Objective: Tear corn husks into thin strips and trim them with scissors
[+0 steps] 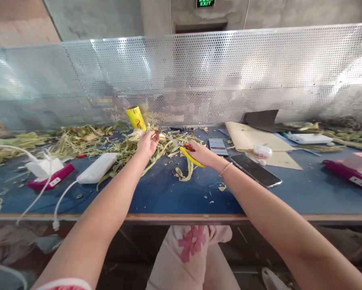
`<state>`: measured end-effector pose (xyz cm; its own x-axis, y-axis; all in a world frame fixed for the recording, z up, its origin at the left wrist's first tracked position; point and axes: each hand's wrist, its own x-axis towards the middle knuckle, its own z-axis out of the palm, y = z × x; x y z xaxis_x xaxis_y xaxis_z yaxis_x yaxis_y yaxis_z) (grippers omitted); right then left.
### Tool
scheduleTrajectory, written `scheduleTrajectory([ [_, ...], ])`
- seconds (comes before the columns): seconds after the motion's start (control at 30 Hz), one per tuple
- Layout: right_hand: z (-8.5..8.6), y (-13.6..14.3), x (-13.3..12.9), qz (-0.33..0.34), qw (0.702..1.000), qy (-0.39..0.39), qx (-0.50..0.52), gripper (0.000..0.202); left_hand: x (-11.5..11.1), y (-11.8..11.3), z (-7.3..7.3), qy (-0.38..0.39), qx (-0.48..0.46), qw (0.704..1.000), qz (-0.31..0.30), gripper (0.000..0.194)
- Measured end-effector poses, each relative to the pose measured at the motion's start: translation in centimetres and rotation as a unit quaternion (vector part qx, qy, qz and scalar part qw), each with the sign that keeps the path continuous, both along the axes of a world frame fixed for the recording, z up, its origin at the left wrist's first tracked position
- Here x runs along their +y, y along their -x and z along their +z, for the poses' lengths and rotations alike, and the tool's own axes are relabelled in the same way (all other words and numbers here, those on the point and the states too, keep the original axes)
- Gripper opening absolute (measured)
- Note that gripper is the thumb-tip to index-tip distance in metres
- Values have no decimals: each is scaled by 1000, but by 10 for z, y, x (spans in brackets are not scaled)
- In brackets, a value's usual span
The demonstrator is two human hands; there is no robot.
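Observation:
A pair of scissors (190,151) with yellow and red handles is in my right hand (199,154), its fingers wrapped around the grips. The thin metal blades point left, towards my left hand (147,143). At the edge of a heap of dried plant stems (125,147), my left hand has its fingers closed on what looks like a piece of the plant, close to the blade tips. Its exact shape is too small to make out. A short loose strip of dried stem (185,174) lies on the blue tabletop (174,199) below the scissors.
Behind the heap leans a yellow cylinder (135,118). A perforated metal screen (199,76) closes off the back. Left are a white power bank (98,168) with a cable and a magenta power strip (51,177). Right lie a phone (256,170), beige card (250,137) and another power strip (348,174).

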<state>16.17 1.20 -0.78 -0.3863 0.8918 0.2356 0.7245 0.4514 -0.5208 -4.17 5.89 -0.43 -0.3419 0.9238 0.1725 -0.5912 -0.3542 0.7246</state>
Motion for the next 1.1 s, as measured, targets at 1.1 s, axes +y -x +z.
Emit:
scheduleTrajectory([
  [1.1, -1, -2, 4, 2, 994, 72, 82, 27, -1, 9, 11, -2, -2, 997, 74, 14],
])
